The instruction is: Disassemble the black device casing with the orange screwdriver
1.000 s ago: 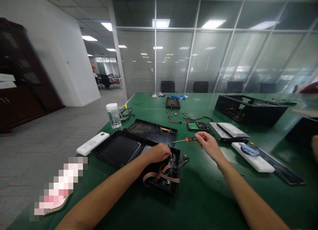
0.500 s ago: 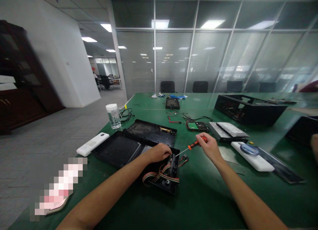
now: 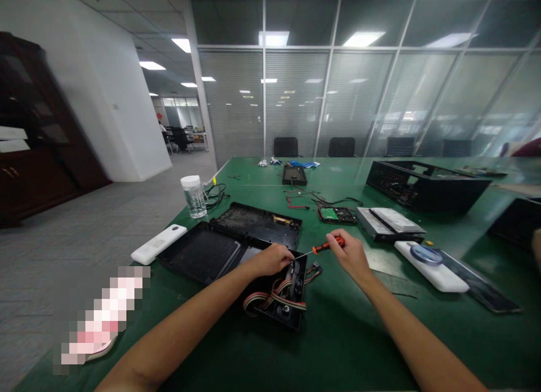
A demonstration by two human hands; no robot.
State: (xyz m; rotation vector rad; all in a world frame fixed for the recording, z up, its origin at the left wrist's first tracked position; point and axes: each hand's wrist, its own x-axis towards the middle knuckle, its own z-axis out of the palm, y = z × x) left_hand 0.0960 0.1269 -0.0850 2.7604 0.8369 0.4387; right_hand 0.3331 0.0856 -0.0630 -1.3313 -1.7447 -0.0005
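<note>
My right hand (image 3: 347,251) is wrapped around the orange and black handle of a screwdriver (image 3: 327,245). Its thin shaft points left and its tip ends by the fingers of my left hand (image 3: 276,259). Those fingers are pinched together at the inner edge of a black plastic casing (image 3: 301,302); what they hold, if anything, is hidden. A striped ribbon cable (image 3: 258,297) in red, black and white loops over the near part of this casing. Behind it lies another black panel (image 3: 253,220) with a brass-coloured strip.
A water bottle (image 3: 194,196) and white device (image 3: 159,245) stand at left. Rightward are a green circuit board (image 3: 336,214), a silver drive (image 3: 391,224), another white device (image 3: 431,268) and a black computer case (image 3: 426,189). A person's hand shows at the right edge.
My right hand has shifted slightly left and tilted the screwdriver flatter, bringing its tip closer to my left fingers. My left hand stays nearly in place.
</note>
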